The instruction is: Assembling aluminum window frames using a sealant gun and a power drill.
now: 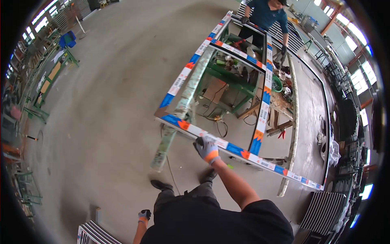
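A large metal window frame [233, 149], wrapped in white, blue and orange protective film, lies raised in front of me, with crossbars dividing it into sections. My right hand [207, 149], in a grey glove with an orange cuff and dark fingertips, is closed on its near bar, left of the middle. Low at my left side hangs my left hand [144, 214] in a matching glove, away from the frame. Its fingers are curled, and nothing shows in them. Under the frame runs a worn, paint-flecked support rail [164, 149], its near end sticking out toward me.
At the far end a co-worker [266, 17] in dark gloves stands by the frame. Below it are a green workbench [233, 86], a green bowl [276, 83] and cables [218, 118]. A second rail [295, 101] runs on the right. Striped profile stacks [323, 211] lie at lower right.
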The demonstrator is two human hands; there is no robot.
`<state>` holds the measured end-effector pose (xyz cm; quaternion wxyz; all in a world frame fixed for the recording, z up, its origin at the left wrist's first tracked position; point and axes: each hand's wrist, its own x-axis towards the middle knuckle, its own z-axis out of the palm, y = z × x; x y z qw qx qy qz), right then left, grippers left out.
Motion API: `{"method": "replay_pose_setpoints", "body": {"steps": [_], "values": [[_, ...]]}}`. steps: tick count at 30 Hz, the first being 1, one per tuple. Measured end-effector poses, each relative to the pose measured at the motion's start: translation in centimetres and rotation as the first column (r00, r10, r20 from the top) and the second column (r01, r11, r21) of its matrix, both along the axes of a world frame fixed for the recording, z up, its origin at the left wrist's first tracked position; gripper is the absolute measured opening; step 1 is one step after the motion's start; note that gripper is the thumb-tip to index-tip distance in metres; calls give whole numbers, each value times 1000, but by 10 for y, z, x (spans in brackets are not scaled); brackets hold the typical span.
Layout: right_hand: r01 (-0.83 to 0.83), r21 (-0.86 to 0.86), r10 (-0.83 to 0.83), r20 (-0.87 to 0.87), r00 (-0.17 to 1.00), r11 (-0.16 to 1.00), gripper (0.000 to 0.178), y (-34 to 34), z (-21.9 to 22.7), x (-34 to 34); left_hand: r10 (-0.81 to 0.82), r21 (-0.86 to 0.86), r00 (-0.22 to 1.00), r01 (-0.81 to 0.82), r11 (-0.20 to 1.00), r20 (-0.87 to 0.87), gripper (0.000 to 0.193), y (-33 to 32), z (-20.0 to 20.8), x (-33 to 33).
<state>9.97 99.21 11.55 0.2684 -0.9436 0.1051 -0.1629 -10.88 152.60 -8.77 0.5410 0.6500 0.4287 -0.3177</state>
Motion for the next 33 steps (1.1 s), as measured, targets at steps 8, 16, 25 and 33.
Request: {"method": "replay_pose_setpoints", "body": {"steps": [8, 16, 25, 33], "values": [[427, -58, -430, -149, 890, 903, 26, 42, -17, 73, 300, 176, 884, -380, 908, 360, 5, 208, 33, 68], [687, -116, -697, -135, 704, 717, 28, 62, -26, 97, -137, 243, 714, -48, 969, 687, 11, 238, 33, 301], [858, -225, -887, -89, 454, 462, 32, 74, -31, 129, -311, 188, 757, 247, 951, 575, 10, 227, 23, 520], [932, -306, -975, -163, 152, 197, 29, 71, -39, 165, -486, 165, 868, 467, 869, 101, 17, 289, 3, 573]]}}
